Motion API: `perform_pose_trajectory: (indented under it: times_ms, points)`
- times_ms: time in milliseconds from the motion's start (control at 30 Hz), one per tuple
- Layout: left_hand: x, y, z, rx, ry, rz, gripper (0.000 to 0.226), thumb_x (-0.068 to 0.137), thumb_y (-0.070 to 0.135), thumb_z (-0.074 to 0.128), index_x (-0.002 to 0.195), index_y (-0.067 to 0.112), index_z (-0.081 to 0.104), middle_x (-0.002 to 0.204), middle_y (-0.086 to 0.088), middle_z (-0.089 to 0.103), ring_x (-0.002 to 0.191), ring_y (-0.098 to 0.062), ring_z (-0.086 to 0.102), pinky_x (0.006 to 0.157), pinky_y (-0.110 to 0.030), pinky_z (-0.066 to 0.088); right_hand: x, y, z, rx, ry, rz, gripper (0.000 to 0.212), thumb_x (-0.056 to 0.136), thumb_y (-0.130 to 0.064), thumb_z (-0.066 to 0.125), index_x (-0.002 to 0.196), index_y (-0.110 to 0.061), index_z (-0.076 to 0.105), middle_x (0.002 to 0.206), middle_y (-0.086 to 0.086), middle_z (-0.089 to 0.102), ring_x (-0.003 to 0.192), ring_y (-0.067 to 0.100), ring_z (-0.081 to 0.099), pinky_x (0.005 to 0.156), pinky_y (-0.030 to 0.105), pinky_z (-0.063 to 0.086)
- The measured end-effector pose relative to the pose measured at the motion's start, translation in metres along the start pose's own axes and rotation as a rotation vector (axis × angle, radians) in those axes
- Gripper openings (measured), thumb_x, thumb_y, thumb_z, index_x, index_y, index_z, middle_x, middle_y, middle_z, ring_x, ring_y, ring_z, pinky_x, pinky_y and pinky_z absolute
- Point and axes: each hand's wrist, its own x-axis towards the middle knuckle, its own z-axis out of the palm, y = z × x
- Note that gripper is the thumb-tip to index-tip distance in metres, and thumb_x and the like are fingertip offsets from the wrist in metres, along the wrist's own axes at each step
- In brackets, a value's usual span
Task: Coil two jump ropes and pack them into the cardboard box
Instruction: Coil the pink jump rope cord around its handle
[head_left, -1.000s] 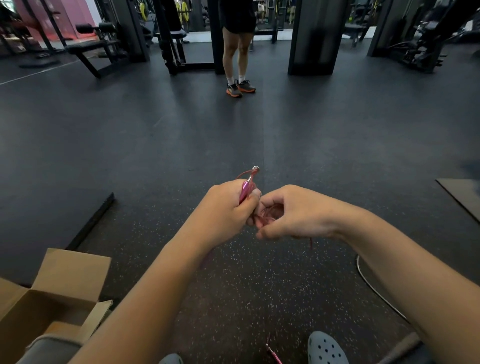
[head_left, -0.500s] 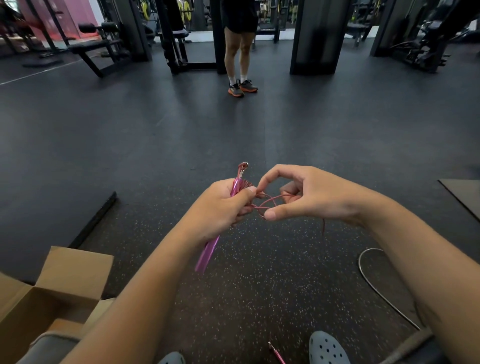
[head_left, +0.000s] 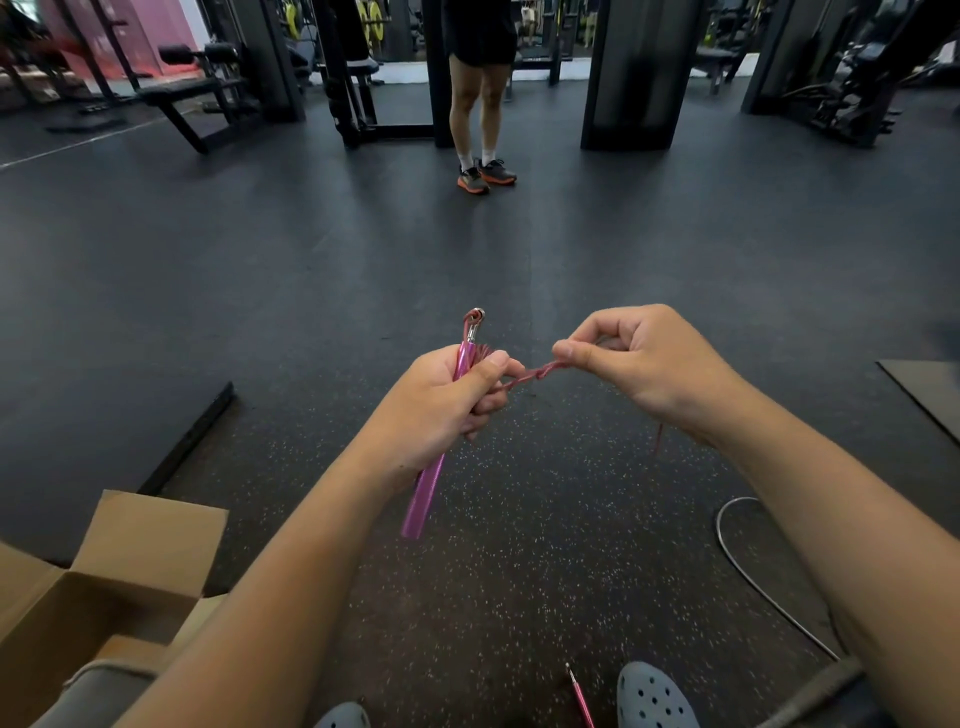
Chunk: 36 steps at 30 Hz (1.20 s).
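Underfoot, speckled rubber gym floor (head_left: 519, 561).

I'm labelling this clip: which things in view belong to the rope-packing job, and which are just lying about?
Part of the job:
pink jump rope handle, gripped by the left hand
pink rope cord, pinched by the right hand
second pink handle
grey cord on the floor
open cardboard box

Just lying about:
weight bench
dark floor mat

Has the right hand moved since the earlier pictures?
Yes. The right hand has pulled rightward, away from the left hand, nearer the dark mat.
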Motion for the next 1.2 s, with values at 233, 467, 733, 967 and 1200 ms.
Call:
perform_pose_trajectory:
  times_ms: [233,467,733,967,1200]
  points:
    - [0.0,-0.003,-0.004,0.095,-0.06,0.011,0.023,0.102,0.031,0.061,0.097,0.009,0.065,0.066,0.006,0.053,0.056,-0.008,0.045,0.057,-0.025,0.04,0.006,0.013,0.009,-0.023,0.026,0.116,0.029,0.097,-0.036,0.066,0.074,-0.018,0.068,0.049,-0.001,0.044,0.049,0.019,0.037,0.052,0.03,0.033]
    - [-0.002,-0.003,-0.007,0.095,-0.031,0.024,0.013,0.098,0.025,0.067,0.092,0.013,0.066,0.064,0.004,0.056,0.055,-0.009,0.047,0.056,-0.028,0.042,0.008,0.016,0.013,0.105,0.06,0.218,0.033,0.101,-0.036,0.059,0.075,-0.016,0.065,0.057,0.003,0.033,0.04,0.012,0.025,0.04,0.02,0.022]
    - [-0.002,-0.006,0.003,0.038,0.013,0.05,0.019,0.101,0.02,0.063,0.083,0.013,0.061,0.057,0.008,0.05,0.051,-0.01,0.041,0.052,-0.026,0.038,0.001,0.016,0.018,0.293,-0.292,0.22,0.022,0.103,-0.011,0.053,0.103,-0.006,0.074,0.068,0.004,0.046,0.051,0.014,0.044,0.047,0.028,0.036]
    - [-0.002,-0.008,0.001,0.034,0.01,0.046,0.011,0.098,0.022,0.067,0.092,0.014,0.067,0.069,-0.004,0.054,0.058,-0.015,0.044,0.056,-0.032,0.039,0.0,0.003,0.004,0.174,-0.371,0.105,0.021,0.096,-0.014,0.064,0.11,-0.027,0.074,0.073,0.004,0.037,0.054,0.011,0.03,0.048,0.027,0.022]
    - [-0.001,-0.006,-0.007,0.094,0.028,0.065,0.012,0.101,0.021,0.063,0.098,0.011,0.068,0.065,0.001,0.05,0.057,-0.015,0.043,0.058,-0.033,0.039,0.005,-0.001,0.003,0.067,-0.206,-0.031,0.029,0.077,-0.053,0.078,0.085,-0.026,0.082,0.063,0.021,0.049,0.064,0.021,0.034,0.058,0.029,0.027]
